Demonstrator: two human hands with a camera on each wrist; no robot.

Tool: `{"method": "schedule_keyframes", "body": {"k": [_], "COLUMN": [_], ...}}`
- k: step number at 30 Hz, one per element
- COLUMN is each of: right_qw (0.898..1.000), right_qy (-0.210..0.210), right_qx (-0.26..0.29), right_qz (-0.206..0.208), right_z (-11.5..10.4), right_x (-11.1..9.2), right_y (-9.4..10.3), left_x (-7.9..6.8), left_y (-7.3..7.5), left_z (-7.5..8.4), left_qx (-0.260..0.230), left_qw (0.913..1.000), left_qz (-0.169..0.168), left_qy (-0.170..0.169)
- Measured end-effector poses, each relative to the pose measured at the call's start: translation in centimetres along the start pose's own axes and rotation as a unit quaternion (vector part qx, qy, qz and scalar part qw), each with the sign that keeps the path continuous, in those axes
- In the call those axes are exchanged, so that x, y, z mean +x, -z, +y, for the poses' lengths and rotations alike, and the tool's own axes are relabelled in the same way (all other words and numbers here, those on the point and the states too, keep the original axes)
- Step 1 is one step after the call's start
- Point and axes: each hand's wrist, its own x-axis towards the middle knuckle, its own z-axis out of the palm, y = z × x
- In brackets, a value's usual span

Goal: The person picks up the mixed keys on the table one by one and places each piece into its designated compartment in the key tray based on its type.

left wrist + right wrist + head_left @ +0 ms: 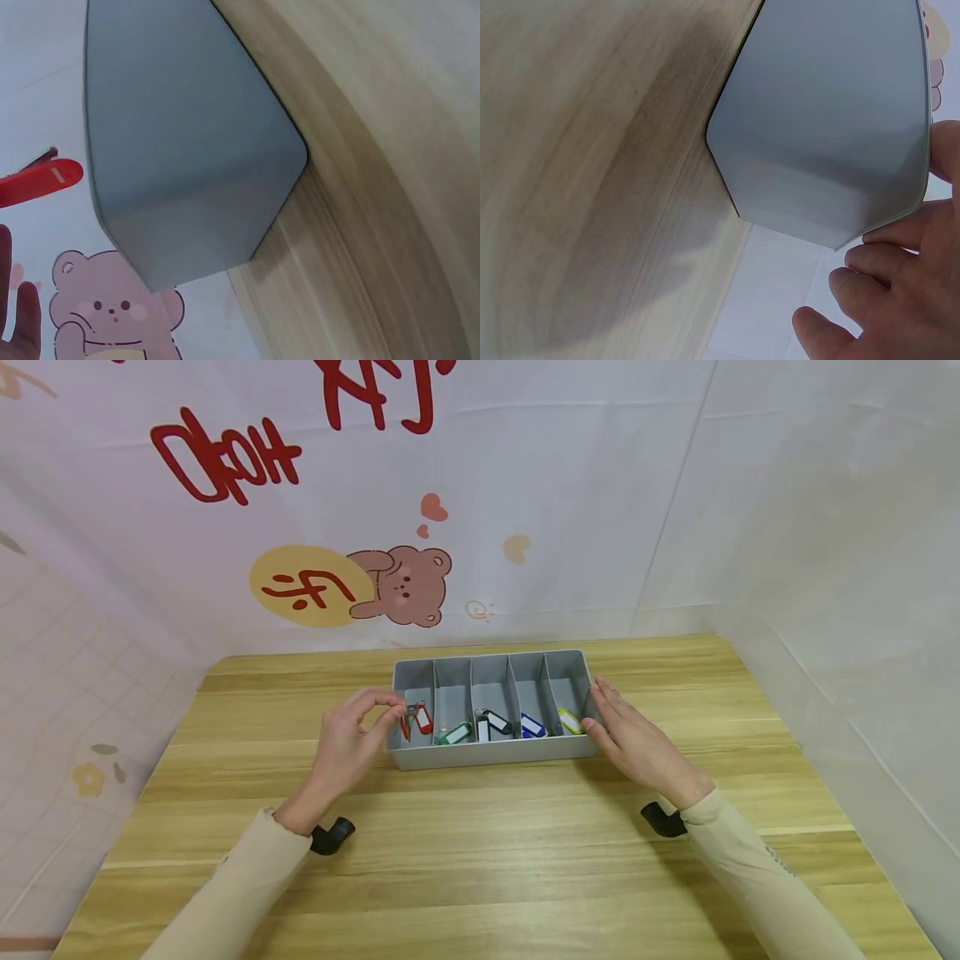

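Observation:
At the left end of a grey divided tray (495,753), my left hand (352,739) pinches a red key tag (45,182) with metal keys between thumb and index finger. The tag hangs over the leftmost compartment, where another red key tag (423,718) lies. My right hand (637,743) rests against the tray's right end with its fingers extended; in the right wrist view its thumb (946,150) is at the rim. Toward the right in the tray lie a green key tag (455,733), black key tags (497,721), blue key tags (533,725) and a yellow key tag (570,720).
The tray stands toward the back of a wooden table (487,860). A white printed cloth (570,510) hangs behind it and along both sides. Black wrist mounts (332,837) show beside both sleeves.

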Motion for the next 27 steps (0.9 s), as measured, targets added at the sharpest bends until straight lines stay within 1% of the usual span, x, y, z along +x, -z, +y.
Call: {"method": "schedule_keyframes", "body": {"k": [3,6,10,16,20,27], "right_qw": [1.0,1.0,1.0,1.0,1.0,1.0], "right_qy": [-0.002,-0.003,-0.001,-0.003,-0.003,-0.004], "right_qx": [0.003,0.004,0.001,0.001,0.002,0.002], "right_qz": [-0.004,-0.006,-0.005,-0.004,-0.003,-0.001], "right_z": [-0.1,0.0,0.0,-0.1,0.0,0.0], "right_x": [0.0,0.1,0.1,0.1,0.1,0.1], "right_y": [0.0,-0.1,-0.1,-0.1,-0.1,-0.1], "left_x": [0.3,0.4,0.2,0.1,0.2,0.3], "left_y": [-0.1,-0.2,-0.4,-0.9,-1.3,-1.7], "left_z": [-0.6,-1.1,-2.0,-3.1,-3.5,-3.9], "left_qx": [0.011,0.025,0.034,0.035,0.04,0.043], "left_qw": [0.9999,0.9993,0.9982,0.9966,0.995,0.9934], "left_qz": [0.002,-0.003,-0.018,-0.042,-0.055,-0.072], "left_qy": [0.012,0.028,0.045,0.062,0.073,0.078]}}
